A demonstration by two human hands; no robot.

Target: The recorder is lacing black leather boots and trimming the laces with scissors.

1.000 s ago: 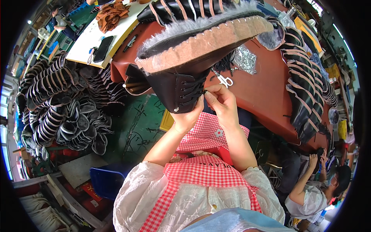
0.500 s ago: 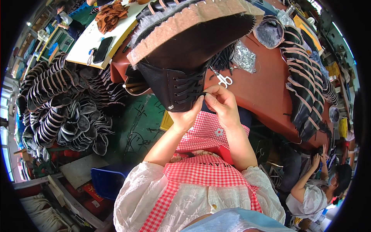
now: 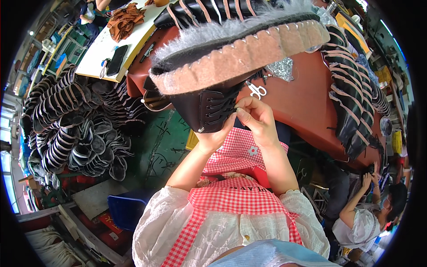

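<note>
A black leather shoe upper (image 3: 189,109) with grey fluffy lining and a tan stitched band (image 3: 240,60) along its edge is held up in front of me. Black shoelaces (image 3: 218,107) run through eyelets down its front. My left hand (image 3: 214,137) is closed on the upper's lower end, some fingers hidden behind the leather. At the lacing's edge, my right hand (image 3: 258,120) pinches thumb against forefinger on a dark bit of lace, mostly covered by the fingertips. White-handled scissors (image 3: 257,91) lie on the brown table just beyond my right hand.
Laced-together stacks of black uppers (image 3: 349,89) lie on the brown table (image 3: 302,107) at right. A large heap of uppers (image 3: 84,129) stands at left. A white table (image 3: 95,62) holds a phone (image 3: 117,60) and brown leather pieces (image 3: 126,22). Another person (image 3: 362,222) sits at lower right.
The upper has tipped, so its tan band and fluffy lining now face me more and the dark inner side is less visible. Both hands keep nearly the same place and grip.
</note>
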